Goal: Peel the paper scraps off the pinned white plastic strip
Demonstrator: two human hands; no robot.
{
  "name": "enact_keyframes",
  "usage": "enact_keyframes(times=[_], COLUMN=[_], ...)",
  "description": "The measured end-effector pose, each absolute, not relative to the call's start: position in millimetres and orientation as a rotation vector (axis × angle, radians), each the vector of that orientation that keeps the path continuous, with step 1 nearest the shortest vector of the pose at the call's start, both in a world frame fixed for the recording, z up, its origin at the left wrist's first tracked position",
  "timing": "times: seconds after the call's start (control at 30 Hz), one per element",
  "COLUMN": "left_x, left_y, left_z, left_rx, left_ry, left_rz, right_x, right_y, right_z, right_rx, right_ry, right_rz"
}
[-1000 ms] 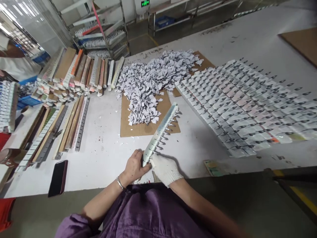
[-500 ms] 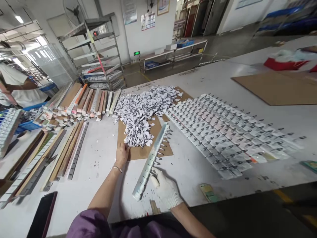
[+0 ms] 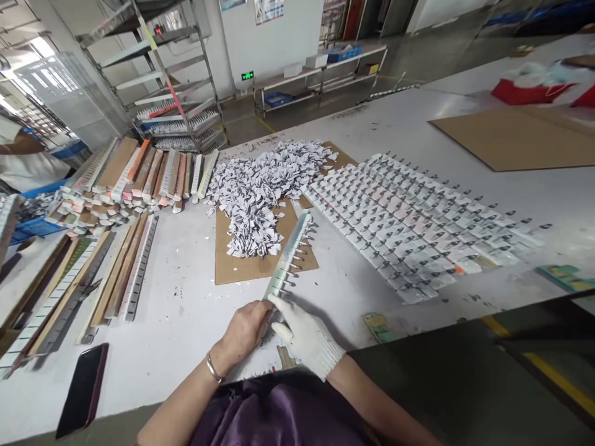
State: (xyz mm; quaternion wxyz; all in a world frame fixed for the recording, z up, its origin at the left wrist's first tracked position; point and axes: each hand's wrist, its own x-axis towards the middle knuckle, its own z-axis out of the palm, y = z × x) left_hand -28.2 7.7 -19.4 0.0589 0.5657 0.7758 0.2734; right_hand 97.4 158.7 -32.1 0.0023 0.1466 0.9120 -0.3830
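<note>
Half a second ago the bare left hand (image 3: 244, 331) was out at the near edge of the heap of small white folded paper tags (image 3: 260, 192); now it is back at the table's front edge, fingers curled around the near end of the long pale-green rack strip with a row of small metal hooks (image 3: 289, 255). The white-gloved right hand (image 3: 304, 334) has slid in too — it pinches the same near end from the right, touching the left hand. Both hands closed on the strip.

The strip lies diagonally on the white work table (image 3: 186, 322), far end over the brown cardboard sheet (image 3: 242, 266) just beside the tag heap. View has dropped slightly.

Around it:
- right of the strip, a wide grid of white carded pieces with dark hooks (image 3: 413, 223), near but apart
- left, long wooden and grey slotted bars (image 3: 125, 266), with a stack of more strips (image 3: 139, 167) behind them
- black phone (image 3: 83, 390) at the near left edge
- small green card (image 3: 379, 325) just right of the gloved hand
- another large cardboard sheet (image 3: 515, 136) far right

Nothing lies between the hands and the strip — the gloved hand hides its near tip.
</note>
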Motion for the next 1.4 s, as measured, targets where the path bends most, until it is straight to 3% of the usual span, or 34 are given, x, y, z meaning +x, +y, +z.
enact_keyframes(times=[0.2, 0.5, 1.4], left_x=[-11.7, -12.4, -13.5], left_y=[4.5, 16.6, 14.1], left_z=[-30.0, -56.7, -66.4], left_rx=[1.744, 1.251, 1.184], left_ry=[2.357, 2.547, 2.485], left_rz=[0.828, 0.808, 0.890], right_x=[102.8, 91.1, 78.3], right_y=[159.3, 156.7, 157.9], right_z=[-29.8, -58.0, -62.1], right_rx=[0.346, 0.520, 0.312], right_ry=[2.693, 2.853, 2.845], right_rz=[-0.749, -0.464, -0.420])
